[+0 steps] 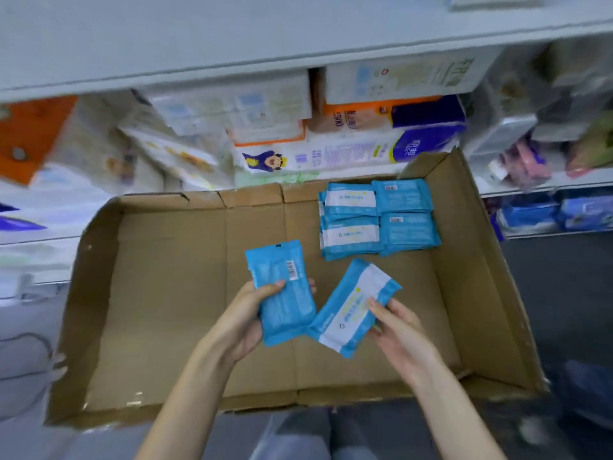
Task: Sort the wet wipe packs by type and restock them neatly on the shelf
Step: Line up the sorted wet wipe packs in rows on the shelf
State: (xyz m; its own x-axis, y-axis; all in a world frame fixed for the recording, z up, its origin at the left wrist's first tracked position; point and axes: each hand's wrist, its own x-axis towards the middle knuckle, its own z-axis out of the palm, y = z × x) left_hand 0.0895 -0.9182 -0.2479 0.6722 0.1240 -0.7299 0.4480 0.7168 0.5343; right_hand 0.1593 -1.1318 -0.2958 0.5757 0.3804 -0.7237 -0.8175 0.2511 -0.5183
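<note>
My left hand [247,315] grips a blue wet wipe pack [282,287] with its barcode side up, held over the middle of a shallow cardboard box [172,293]. My right hand [396,330] holds a second blue pack [351,307], white label up and tilted, just right of the first. Both packs nearly touch at their lower corners. In the box's far right corner lie several stacks of the same blue packs [378,217], the left ones label up, the right ones barcode up.
Shelves behind the box hold tissue and wipe packages [348,141], white, orange and purple. A lower shelf at the right carries blue packs [557,214] and pink ones [527,164]. Dark floor lies right of the box. My legs are below the box's near wall.
</note>
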